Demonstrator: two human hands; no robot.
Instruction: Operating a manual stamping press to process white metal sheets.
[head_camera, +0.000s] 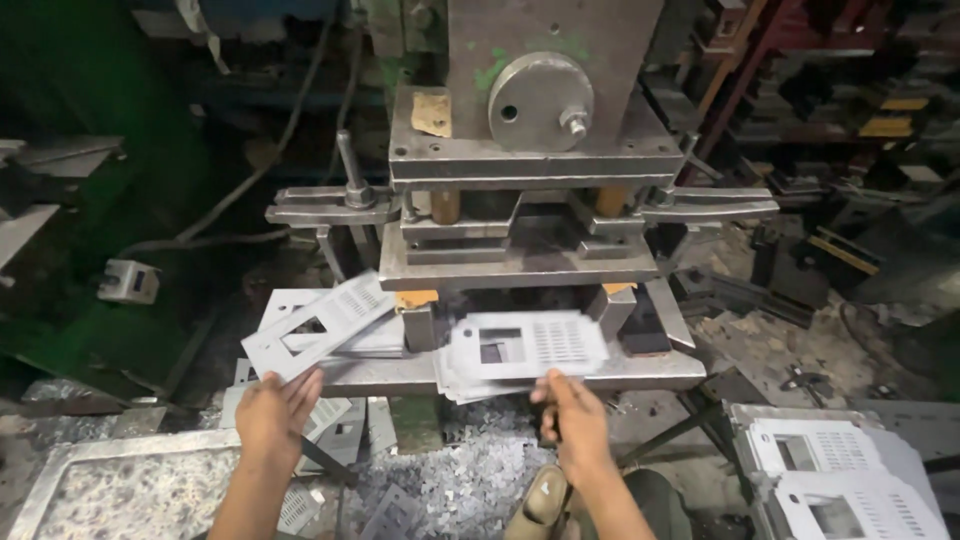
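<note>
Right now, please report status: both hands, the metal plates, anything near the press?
Left hand grips perforated plate, lifted and tilted. Right hand pinches top plate of stack on press bed. Die gap unobstructed; metal scrap below.

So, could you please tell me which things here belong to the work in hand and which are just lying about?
In hand:
- left hand holding a punched grey plate
- right hand at the stack of plates
- press

Lying about:
- finished plates at right
- metal scraps on the floor
- tray at lower left
</note>
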